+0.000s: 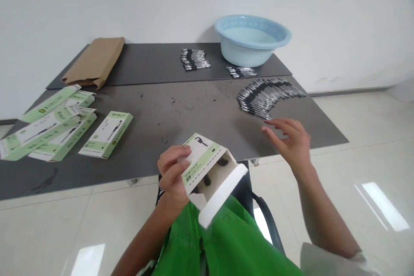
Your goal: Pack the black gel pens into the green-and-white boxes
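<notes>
Holding a green-and-white box (202,159) by one long edge, the left hand (173,170) is clenched on it above a green bag (233,241) on the lap. The box's open end and white flap tip down toward the right hand (289,140). That hand is released, fingers spread, hovering just short of the nearest pens (267,95) fanned out on the table (194,108), touching none that shows.

With the mouth tilted downward and the grip on one side only, anything loose inside could probably slide out onto the bag or the floor, and the flap could crease. A careless sweep of the right hand might scatter the fan, and the pens nearest it lie close to the table's edge.

Dark shapes inside the box cannot be told as cut-outs or contents. The left fingers behind it are hidden, the print is too small to read, and the smaller pen piles (195,59) beyond both hands are blurred.
</notes>
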Tool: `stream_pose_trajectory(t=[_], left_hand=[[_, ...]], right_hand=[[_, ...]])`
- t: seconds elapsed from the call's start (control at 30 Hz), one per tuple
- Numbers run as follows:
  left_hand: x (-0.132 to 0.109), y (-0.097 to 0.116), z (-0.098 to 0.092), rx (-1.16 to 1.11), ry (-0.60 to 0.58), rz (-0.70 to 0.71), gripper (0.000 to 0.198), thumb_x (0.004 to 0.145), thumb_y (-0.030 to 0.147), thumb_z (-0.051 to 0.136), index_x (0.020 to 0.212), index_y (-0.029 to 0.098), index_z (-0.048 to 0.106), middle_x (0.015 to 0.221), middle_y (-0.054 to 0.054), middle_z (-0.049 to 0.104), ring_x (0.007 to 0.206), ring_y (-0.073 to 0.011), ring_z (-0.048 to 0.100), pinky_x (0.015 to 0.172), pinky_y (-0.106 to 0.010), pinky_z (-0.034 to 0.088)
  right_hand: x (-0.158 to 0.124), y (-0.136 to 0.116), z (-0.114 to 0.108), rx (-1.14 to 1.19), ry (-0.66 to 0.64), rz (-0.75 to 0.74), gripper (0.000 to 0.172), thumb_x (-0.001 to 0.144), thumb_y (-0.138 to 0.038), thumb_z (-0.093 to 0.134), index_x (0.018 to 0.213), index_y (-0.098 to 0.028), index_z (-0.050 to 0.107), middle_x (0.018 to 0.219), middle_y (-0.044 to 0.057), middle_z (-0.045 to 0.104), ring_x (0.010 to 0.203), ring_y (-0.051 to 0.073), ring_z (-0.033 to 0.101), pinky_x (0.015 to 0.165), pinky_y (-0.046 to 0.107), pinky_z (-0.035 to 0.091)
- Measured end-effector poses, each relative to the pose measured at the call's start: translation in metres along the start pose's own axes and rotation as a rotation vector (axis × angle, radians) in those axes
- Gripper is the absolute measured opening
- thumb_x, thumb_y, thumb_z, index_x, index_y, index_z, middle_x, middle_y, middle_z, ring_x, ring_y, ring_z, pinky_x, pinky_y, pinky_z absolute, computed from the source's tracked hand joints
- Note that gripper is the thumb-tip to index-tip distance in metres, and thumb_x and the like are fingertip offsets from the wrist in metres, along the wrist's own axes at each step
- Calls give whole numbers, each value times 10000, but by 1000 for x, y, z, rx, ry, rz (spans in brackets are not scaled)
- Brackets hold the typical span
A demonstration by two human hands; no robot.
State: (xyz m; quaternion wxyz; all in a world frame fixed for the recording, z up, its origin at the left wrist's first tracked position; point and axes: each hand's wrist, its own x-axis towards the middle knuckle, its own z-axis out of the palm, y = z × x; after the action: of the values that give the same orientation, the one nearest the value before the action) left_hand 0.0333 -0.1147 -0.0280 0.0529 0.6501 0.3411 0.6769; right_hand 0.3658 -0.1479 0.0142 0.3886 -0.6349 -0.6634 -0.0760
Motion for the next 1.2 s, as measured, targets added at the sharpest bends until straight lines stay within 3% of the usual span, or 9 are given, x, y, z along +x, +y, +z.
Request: stream_pose_trajectory(t=[0.13, 0.23, 0.33, 0.5, 0.73, 0.87, 0.97, 1.1, 1.2], left_hand=[[5, 0, 1, -6, 32, 80, 208, 1036, 441, 756, 1114, 287, 640, 1074, -8, 725, 924, -197, 755, 804, -378, 668], [7, -3, 0, 31, 0, 75, 356, 936, 340, 872, 1190, 299, 626, 1130, -11, 725, 945, -204, 760, 817, -383, 672], [6, -5, -4, 40, -46, 70, 404, 926, 274, 869, 1235, 305, 611, 1164, -26, 722, 977, -217, 753, 835, -395, 668], [10, -5, -14, 51, -181, 67, 565, 879, 83, 836, 1338, 281, 573, 1224, -62, 684, 1063, -229, 725, 901, -400, 645], [11, -12, -9, 40, -194, 1, 473, 875, 40, 798, 1257, 261, 629, 1189, -63, 703, 1051, -214, 714, 904, -378, 623], [7, -17, -6, -23, -231, -29, 459, 894, 71, 803, 1256, 287, 623, 1265, -72, 713, 1122, -238, 733, 952, -429, 644], [5, -17, -3, -58, -282, -23, 445, 929, 101, 790, 1254, 325, 584, 1342, -70, 723, 1246, -270, 738, 1055, -520, 634], [6, -12, 0, -23, -338, -9, 466, 929, 68, 778, 1238, 338, 557, 1384, -58, 744, 1348, -289, 712, 1113, -574, 584], [9, -6, -1, 5, -357, 13, 467, 920, -22, 703, 1215, 310, 560, 1376, -64, 758, 1351, -273, 705, 1114, -547, 562]], right_hand=[[-2, 47, 28, -100, -176, 6, 378, 1065, -489, 672, 1227, -212, 871, 1136, 156, 797, 1019, 315, 753, 928, 484, 621], [7, 60, 44, -163, -259, 33, 458, 1096, -485, 598, 1373, -199, 824, 1197, 176, 746, 987, 303, 738, 893, 458, 624], [22, 64, 52, -205, -322, 56, 472, 1107, -465, 566, 1434, -212, 794, 1159, 158, 734, 957, 289, 727, 878, 428, 613], [40, 64, 51, -222, -395, 80, 370, 1086, -434, 599, 1255, -259, 878, 1038, 126, 743, 919, 284, 719, 796, 386, 574], [48, 52, 36, -101, -455, 111, 242, 1024, -408, 686, 1013, -271, 885, 1004, 92, 825, 900, 266, 736, 788, 360, 545], [47, 27, 15, 36, -361, 154, 297, 1041, -478, 683, 1058, -234, 851, 941, 83, 818, 729, 213, 684, 699, 341, 527], [40, -13, -5, 190, -227, 203, 375, 1096, -557, 625, 1175, -222, 773, 838, 37, 758, 606, 157, 605, 572, 291, 484], [30, -85, -20, 817, 48, 187, 192, 1116, -438, 669, 1175, -259, 703, 848, -13, 699, 488, 80, 439, 429, 236, 349], [27, -126, -21, 1029, 177, 115, 113, 1117, -361, 682, 1158, -256, 691, 778, -27, 636, 492, 86, 472, 404, 231, 363]])
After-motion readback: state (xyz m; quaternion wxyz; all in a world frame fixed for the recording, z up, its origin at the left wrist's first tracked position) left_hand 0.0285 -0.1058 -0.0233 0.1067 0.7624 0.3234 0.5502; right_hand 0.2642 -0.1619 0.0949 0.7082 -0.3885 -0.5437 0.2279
